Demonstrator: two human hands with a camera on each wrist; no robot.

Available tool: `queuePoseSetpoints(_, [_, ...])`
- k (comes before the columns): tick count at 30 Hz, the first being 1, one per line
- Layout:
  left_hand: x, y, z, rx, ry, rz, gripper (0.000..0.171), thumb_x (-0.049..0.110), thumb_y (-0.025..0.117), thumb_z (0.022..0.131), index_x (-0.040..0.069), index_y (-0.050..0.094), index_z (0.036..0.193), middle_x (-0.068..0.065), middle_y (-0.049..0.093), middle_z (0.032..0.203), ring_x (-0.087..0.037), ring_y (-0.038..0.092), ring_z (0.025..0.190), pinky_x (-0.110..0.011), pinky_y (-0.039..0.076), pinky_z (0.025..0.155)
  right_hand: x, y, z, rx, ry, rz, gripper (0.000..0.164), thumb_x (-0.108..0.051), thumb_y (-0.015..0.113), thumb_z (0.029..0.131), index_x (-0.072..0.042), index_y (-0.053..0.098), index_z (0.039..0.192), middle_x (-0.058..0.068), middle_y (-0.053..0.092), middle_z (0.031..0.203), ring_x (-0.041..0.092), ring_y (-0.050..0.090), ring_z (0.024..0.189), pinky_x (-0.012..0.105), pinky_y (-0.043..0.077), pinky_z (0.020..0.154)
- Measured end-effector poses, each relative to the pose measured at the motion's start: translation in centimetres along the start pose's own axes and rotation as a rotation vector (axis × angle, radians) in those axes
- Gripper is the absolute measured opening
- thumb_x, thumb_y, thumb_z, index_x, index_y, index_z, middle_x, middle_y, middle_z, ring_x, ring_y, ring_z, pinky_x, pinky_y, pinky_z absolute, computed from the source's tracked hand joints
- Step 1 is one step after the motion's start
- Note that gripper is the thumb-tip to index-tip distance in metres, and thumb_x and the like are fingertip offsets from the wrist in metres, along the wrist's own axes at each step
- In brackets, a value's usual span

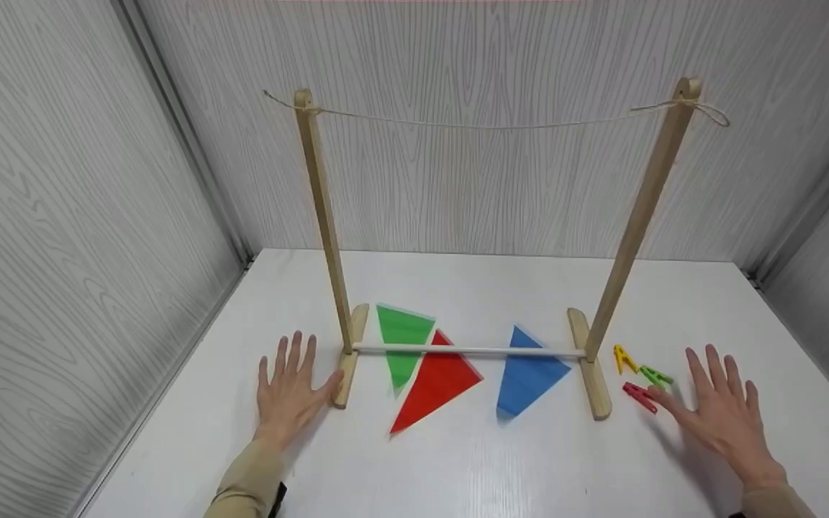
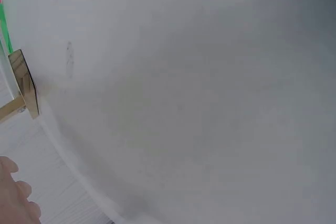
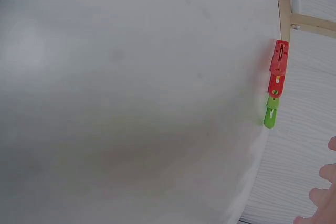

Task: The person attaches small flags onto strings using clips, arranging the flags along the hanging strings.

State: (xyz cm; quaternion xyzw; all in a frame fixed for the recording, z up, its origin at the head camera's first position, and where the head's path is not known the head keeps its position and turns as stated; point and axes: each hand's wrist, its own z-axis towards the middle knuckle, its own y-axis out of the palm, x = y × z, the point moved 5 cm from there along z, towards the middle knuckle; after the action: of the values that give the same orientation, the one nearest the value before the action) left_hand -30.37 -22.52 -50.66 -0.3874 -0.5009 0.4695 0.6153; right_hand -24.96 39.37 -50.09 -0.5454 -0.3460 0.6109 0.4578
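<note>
White table (image 1: 458, 475) holds a wooden stand (image 1: 326, 223); left hand (image 1: 288, 399) spread wide beside it, right hand (image 1: 725, 423) spread wide near three clips (image 1: 640, 397).

A white surface (image 1: 501, 467), its load gathered at the middle and right.
A wooden stand (image 1: 468, 350) rests on two feet set well apart; between them lie a green flag (image 1: 400, 329), a red flag (image 1: 437, 388) just beside it, and a blue flag (image 1: 532, 383) farther right. Right of the stand sit a yellow clip (image 1: 624, 357), a green clip (image 1: 655, 375) and, nearest, a red clip (image 1: 640, 398).
</note>
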Motion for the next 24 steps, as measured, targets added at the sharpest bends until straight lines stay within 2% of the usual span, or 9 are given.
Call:
queuePoseSetpoints(9, [0.6, 0.0, -0.2, 0.029, 0.018, -0.016, 0.087, 0.062, 0.053, 0.094, 0.01, 0.028, 0.159, -0.016, 0.019, 0.169, -0.038, 0.012, 0.157, -0.063, 0.007, 0.124, -0.5, 0.0, -0.2, 0.032, -0.014, 0.004, 0.1, -0.063, 0.057, 0.093, 0.0, 0.016, 0.159, 0.032, 0.008, 0.164, 0.054, 0.002, 0.151, 0.081, 0.006, 0.11])
queuePoseSetpoints(15, [1.9, -0.1, -0.1, 0.027, 0.025, -0.007, 0.088, 0.064, 0.052, 0.094, 0.012, 0.025, 0.16, -0.014, 0.016, 0.17, -0.037, 0.011, 0.158, -0.063, 0.006, 0.124, -0.6, 0.1, -0.2, 0.029, -0.022, -0.003, 0.098, -0.062, 0.057, 0.093, 0.002, 0.02, 0.157, 0.033, 0.011, 0.163, 0.056, 0.005, 0.151, 0.081, 0.006, 0.11])
queuePoseSetpoints(19, [3.0, -0.1, 0.0, 0.057, 0.038, 0.016, 0.087, 0.065, 0.05, 0.095, 0.012, 0.027, 0.16, -0.014, 0.02, 0.169, -0.037, 0.015, 0.157, -0.063, 0.009, 0.124, -1.0, 0.2, -0.1, 0.025, -0.03, -0.022, 0.097, -0.063, 0.056, 0.093, 0.002, 0.023, 0.156, 0.033, 0.013, 0.163, 0.055, 0.007, 0.15, 0.08, 0.007, 0.111])
queuePoseSetpoints(24, [4.6, -0.2, -0.3, 0.135, 0.066, 0.051, 0.081, 0.063, 0.051, 0.095, 0.013, 0.036, 0.157, -0.015, 0.034, 0.163, -0.038, 0.028, 0.152, -0.062, 0.018, 0.123, -1.7, 0.1, 0.0, 0.019, -0.042, -0.02, 0.096, -0.062, 0.057, 0.093, 0.002, 0.024, 0.156, 0.031, 0.013, 0.164, 0.052, 0.005, 0.152, 0.078, 0.007, 0.112])
